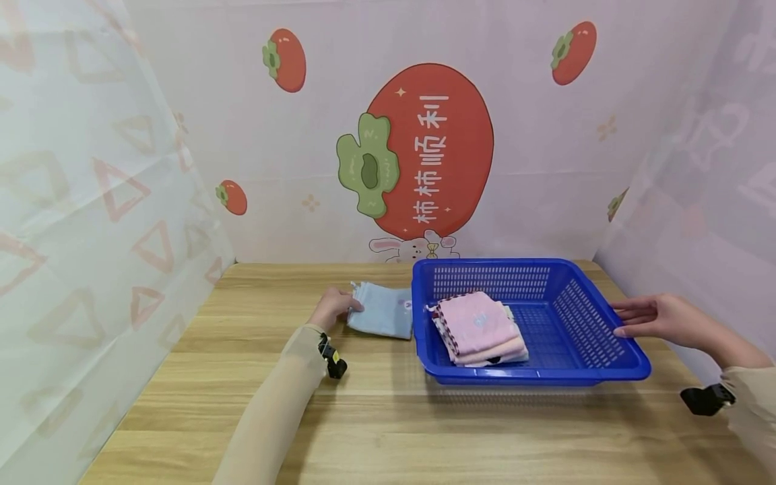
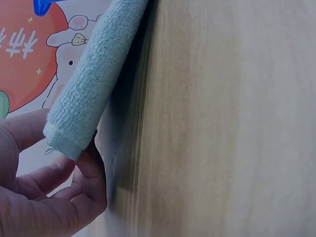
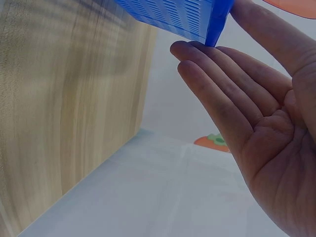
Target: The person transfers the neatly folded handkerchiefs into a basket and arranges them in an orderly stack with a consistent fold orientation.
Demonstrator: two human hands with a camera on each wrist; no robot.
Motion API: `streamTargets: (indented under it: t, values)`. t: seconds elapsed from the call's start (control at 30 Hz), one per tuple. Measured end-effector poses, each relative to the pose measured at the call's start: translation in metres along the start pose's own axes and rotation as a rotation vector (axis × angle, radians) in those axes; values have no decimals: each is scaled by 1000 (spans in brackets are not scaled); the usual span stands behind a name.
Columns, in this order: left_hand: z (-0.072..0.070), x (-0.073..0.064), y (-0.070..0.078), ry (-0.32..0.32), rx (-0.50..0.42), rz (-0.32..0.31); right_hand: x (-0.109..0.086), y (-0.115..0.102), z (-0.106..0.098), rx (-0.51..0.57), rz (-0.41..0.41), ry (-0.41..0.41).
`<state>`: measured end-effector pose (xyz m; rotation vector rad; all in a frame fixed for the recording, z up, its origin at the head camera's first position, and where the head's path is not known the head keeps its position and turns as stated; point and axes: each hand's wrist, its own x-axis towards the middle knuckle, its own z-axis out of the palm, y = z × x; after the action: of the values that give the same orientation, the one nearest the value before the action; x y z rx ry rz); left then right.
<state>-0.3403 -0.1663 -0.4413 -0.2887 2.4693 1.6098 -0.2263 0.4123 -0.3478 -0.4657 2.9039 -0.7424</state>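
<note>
A light blue folded towel (image 1: 380, 311) lies left of a blue plastic basket (image 1: 533, 372) on the wooden table. My left hand (image 1: 337, 306) pinches the towel's left end, thumb on top and fingers underneath. In the left wrist view the terry towel (image 2: 94, 84) shows edge-on, its near end raised off the tabletop. My right hand (image 1: 657, 315) holds the basket's right rim, with the thumb over the rim and the nearly straight fingers beneath it. Inside the basket, on its left side, sits a stack of folded towels (image 1: 479, 325), a pink one on top.
The wooden table (image 1: 388, 438) meets a white cloth backdrop (image 1: 285, 229) printed with persimmons at the back. Similar cloth walls (image 1: 115, 289) stand at the left and right sides. The basket's left rim is right beside the blue towel.
</note>
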Motion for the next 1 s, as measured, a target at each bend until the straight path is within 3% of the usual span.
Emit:
streamTargets:
  t: [0.27,0.57,1.0]
  values:
    - [-2,-3,0,-21,3,2,-1,0,1,9,-10,4]
    - [-5,-10,5,3,87,39,-1,1,1,7,-19,11]
    - [-13,-18,3,-24,5,52,-1,0,1,7,-16,6]
